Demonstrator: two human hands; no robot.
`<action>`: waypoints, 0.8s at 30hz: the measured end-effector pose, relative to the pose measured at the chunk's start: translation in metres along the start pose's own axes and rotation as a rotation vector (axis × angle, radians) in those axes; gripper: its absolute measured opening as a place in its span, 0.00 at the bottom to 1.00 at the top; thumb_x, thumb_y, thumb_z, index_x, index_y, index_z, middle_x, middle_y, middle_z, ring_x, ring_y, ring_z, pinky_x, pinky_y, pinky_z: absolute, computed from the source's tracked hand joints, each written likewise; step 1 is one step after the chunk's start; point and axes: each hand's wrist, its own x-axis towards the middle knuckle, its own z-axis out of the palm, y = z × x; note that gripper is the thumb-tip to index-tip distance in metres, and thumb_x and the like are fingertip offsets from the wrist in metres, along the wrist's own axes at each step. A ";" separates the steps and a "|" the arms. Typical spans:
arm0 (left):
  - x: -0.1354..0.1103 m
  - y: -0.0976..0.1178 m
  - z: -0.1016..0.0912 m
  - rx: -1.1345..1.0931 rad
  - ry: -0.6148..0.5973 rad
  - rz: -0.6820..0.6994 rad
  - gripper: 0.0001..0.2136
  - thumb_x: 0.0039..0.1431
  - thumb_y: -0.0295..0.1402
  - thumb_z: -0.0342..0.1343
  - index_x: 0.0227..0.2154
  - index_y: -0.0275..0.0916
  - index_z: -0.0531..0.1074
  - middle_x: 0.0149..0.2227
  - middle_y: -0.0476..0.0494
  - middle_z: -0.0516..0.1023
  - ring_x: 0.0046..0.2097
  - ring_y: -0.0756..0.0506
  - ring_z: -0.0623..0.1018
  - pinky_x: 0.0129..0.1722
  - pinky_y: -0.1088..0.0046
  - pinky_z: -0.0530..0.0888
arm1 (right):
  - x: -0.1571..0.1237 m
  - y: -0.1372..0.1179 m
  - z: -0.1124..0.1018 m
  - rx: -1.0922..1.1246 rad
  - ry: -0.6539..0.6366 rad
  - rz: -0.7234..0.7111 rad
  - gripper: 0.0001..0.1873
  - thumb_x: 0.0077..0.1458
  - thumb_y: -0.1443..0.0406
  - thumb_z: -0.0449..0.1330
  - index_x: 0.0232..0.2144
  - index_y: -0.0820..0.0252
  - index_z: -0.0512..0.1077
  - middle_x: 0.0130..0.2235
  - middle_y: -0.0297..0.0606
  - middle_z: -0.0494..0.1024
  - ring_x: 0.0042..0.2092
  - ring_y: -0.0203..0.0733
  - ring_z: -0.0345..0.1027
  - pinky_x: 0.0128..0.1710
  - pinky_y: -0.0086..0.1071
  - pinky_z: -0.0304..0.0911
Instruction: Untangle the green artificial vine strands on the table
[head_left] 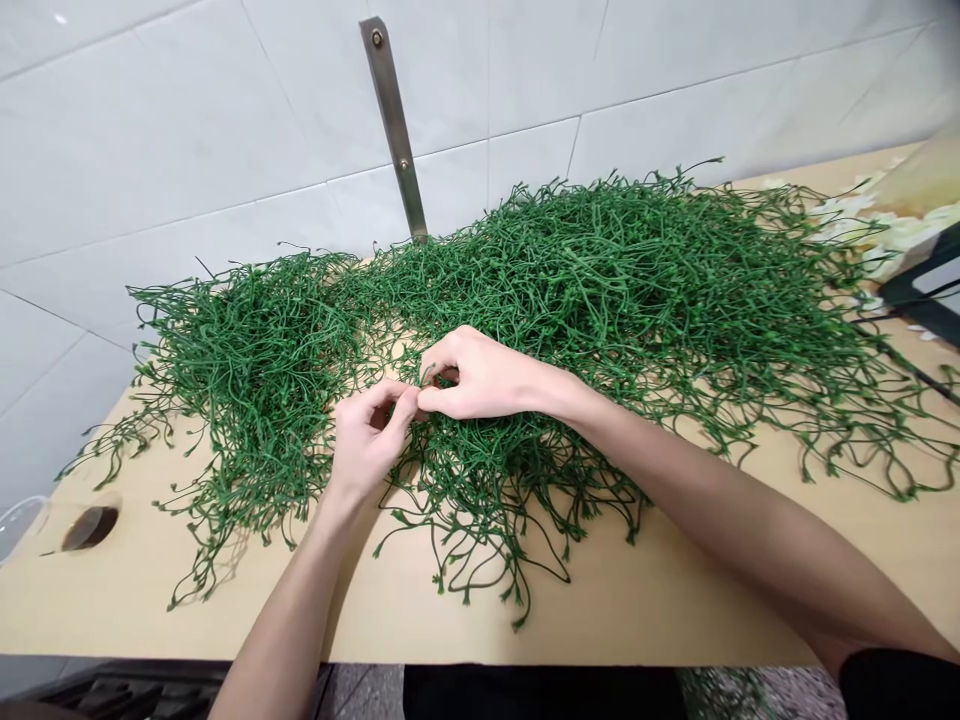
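Grips pinched together, left hand (366,437) and right hand (487,375) seemingly clamp one thin stem (429,373), mostly hidden; light, steady pressure should suit, clear of the green heap (615,260).

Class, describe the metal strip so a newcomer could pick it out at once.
Start at the white tiled wall behind the pale tan table. Behind the heap of thin green stems, a flat grey metal strip slants upward. Its two bolts set it apart from the plain wall and tangled stems.
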 end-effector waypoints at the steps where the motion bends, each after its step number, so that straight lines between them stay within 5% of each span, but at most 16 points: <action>1: 0.000 0.000 -0.001 -0.001 -0.045 -0.011 0.12 0.58 0.34 0.54 0.20 0.36 0.71 0.18 0.51 0.69 0.20 0.53 0.63 0.20 0.76 0.58 | 0.000 0.000 0.001 0.000 0.019 -0.022 0.16 0.48 0.63 0.54 0.14 0.60 0.57 0.18 0.27 0.54 0.23 0.30 0.44 0.23 0.31 0.43; 8: -0.001 -0.002 -0.002 -0.064 -0.169 -0.039 0.16 0.62 0.35 0.50 0.19 0.38 0.62 0.18 0.54 0.58 0.22 0.53 0.57 0.22 0.75 0.55 | 0.002 -0.005 0.004 0.025 0.075 -0.107 0.19 0.44 0.66 0.55 0.12 0.59 0.48 0.17 0.25 0.46 0.23 0.30 0.38 0.23 0.32 0.41; 13: 0.000 -0.005 -0.003 -0.198 -0.198 -0.107 0.19 0.62 0.41 0.52 0.19 0.38 0.61 0.19 0.54 0.56 0.22 0.53 0.55 0.22 0.74 0.53 | 0.002 -0.003 0.001 0.034 0.030 -0.141 0.14 0.44 0.70 0.56 0.12 0.61 0.56 0.18 0.27 0.58 0.24 0.29 0.45 0.25 0.30 0.46; 18: 0.002 -0.012 -0.007 -0.319 -0.075 -0.173 0.19 0.61 0.45 0.53 0.20 0.38 0.63 0.18 0.53 0.58 0.22 0.52 0.57 0.23 0.74 0.55 | 0.002 0.005 -0.008 0.183 0.024 -0.214 0.12 0.43 0.78 0.50 0.20 0.63 0.70 0.27 0.33 0.76 0.32 0.33 0.65 0.36 0.30 0.59; 24: 0.005 -0.019 -0.005 -0.362 0.060 -0.153 0.16 0.60 0.43 0.55 0.21 0.38 0.68 0.25 0.49 0.68 0.30 0.50 0.67 0.32 0.74 0.64 | 0.000 0.000 -0.013 0.090 0.121 -0.057 0.07 0.51 0.67 0.58 0.29 0.63 0.76 0.33 0.36 0.79 0.36 0.36 0.67 0.42 0.35 0.58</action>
